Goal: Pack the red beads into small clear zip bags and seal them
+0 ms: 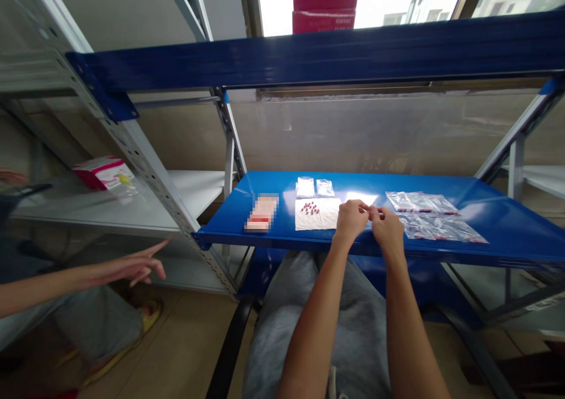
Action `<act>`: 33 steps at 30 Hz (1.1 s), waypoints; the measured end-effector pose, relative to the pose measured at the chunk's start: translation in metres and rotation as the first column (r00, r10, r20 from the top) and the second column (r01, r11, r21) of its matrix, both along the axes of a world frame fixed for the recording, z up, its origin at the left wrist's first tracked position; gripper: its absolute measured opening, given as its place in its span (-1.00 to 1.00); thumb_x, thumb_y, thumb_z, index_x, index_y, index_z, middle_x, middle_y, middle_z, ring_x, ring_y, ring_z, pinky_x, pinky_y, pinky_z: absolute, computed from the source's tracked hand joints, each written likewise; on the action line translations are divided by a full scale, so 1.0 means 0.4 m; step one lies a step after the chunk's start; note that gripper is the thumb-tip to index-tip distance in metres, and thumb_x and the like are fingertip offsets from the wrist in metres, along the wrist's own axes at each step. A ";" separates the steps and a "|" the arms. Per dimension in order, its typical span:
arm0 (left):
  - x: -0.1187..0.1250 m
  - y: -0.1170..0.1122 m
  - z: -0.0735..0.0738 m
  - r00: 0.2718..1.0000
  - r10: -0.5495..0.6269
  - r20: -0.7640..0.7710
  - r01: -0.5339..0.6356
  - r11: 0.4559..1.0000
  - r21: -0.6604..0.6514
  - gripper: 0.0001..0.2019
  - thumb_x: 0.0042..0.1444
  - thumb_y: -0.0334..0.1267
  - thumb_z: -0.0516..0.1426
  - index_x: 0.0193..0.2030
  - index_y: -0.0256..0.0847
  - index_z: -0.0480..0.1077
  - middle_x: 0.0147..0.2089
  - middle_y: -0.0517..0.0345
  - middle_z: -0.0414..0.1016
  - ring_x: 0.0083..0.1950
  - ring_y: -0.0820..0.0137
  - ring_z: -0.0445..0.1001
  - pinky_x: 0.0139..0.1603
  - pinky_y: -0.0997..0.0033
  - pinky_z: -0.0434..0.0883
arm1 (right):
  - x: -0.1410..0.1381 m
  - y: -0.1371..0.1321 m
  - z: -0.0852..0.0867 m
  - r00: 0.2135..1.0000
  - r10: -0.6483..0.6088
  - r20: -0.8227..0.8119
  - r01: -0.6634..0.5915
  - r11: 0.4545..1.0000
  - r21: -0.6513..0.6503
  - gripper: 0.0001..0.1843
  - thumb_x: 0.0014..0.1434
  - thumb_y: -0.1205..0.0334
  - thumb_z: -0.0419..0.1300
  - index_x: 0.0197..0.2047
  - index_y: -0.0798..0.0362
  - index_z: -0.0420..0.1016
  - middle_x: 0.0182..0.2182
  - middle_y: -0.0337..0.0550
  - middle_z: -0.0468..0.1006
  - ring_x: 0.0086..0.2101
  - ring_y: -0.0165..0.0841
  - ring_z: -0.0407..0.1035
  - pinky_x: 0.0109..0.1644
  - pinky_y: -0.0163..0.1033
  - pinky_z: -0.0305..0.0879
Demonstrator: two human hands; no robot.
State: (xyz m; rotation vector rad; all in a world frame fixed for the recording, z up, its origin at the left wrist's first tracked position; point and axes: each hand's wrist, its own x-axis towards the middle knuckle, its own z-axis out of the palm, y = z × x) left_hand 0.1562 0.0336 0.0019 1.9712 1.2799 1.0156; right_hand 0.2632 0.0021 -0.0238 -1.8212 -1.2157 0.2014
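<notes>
At the right edge of the white cloth [329, 215], left hand [351, 219] and right hand [388, 227] meet, fingers curled; whether they grip anything, I cannot tell. Red beads [311, 208] lie unbagged on the cloth; clear bags [435, 227] right of it already show reddish contents; packets [305, 187] lie beyond.

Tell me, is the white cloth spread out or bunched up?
Spread out: the white cloth lies flat on the blue table, small red pieces on its left part.
</notes>
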 end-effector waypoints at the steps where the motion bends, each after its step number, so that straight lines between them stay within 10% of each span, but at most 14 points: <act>1: -0.010 -0.020 0.007 0.997 0.007 0.079 -0.007 1.000 -0.004 -0.88 0.20 -0.30 0.21 -0.25 -0.22 0.61 -0.30 0.03 0.66 -0.22 0.32 0.61 -0.19 0.43 0.44 | 0.000 -0.009 0.016 0.998 0.040 -0.047 -0.040 0.999 0.016 -0.50 0.25 -0.17 0.06 -0.23 0.08 0.62 -0.34 0.06 0.68 -0.25 -0.07 0.54 -0.11 -0.07 0.35; 7: -0.065 -0.103 0.014 0.899 -0.021 0.438 0.050 0.997 -0.055 -0.80 0.12 -0.23 0.29 -0.47 -0.24 0.48 -0.45 0.16 0.58 -0.33 0.38 0.57 -0.31 0.48 0.37 | -0.006 -0.056 0.085 0.903 0.362 -0.232 -0.356 0.932 0.068 -0.50 0.10 -0.23 0.23 -0.29 0.07 0.65 -0.37 -0.05 0.66 -0.35 -0.19 0.51 -0.31 -0.18 0.39; 14: -0.136 -0.125 0.010 0.874 -0.007 0.486 0.043 0.997 -0.063 -0.66 0.05 -0.02 0.34 -0.48 -0.23 0.43 -0.49 0.22 0.52 -0.40 0.43 0.49 -0.37 0.49 0.33 | -0.055 -0.092 0.138 0.716 0.603 -0.351 -0.614 0.783 0.093 -0.57 0.06 -0.16 0.33 -0.29 0.08 0.69 -0.31 -0.06 0.67 -0.29 -0.23 0.49 -0.29 -0.23 0.41; 23: -0.214 -0.123 0.037 0.859 -0.150 0.490 0.223 0.970 -0.093 -0.67 -0.11 -0.06 0.43 -0.48 -0.24 0.44 -0.49 0.19 0.52 -0.42 0.42 0.47 -0.37 0.47 0.34 | -0.071 -0.102 0.149 0.635 0.633 -0.444 -0.638 0.753 0.160 -0.55 -0.06 -0.17 0.45 -0.37 0.09 0.67 -0.46 -0.09 0.62 -0.40 -0.30 0.46 -0.32 -0.23 0.42; 33: -0.235 -0.120 0.041 0.772 -0.121 0.623 0.243 0.963 -0.114 -0.56 -0.07 0.08 0.39 -0.46 -0.25 0.37 -0.48 0.28 0.36 -0.45 0.54 0.28 -0.43 0.52 0.17 | -0.095 -0.094 0.152 0.732 0.654 -0.191 -0.639 0.756 0.140 -0.69 0.17 -0.01 0.22 -0.45 0.05 0.51 -0.53 -0.16 0.57 -0.48 -0.35 0.41 -0.37 -0.26 0.31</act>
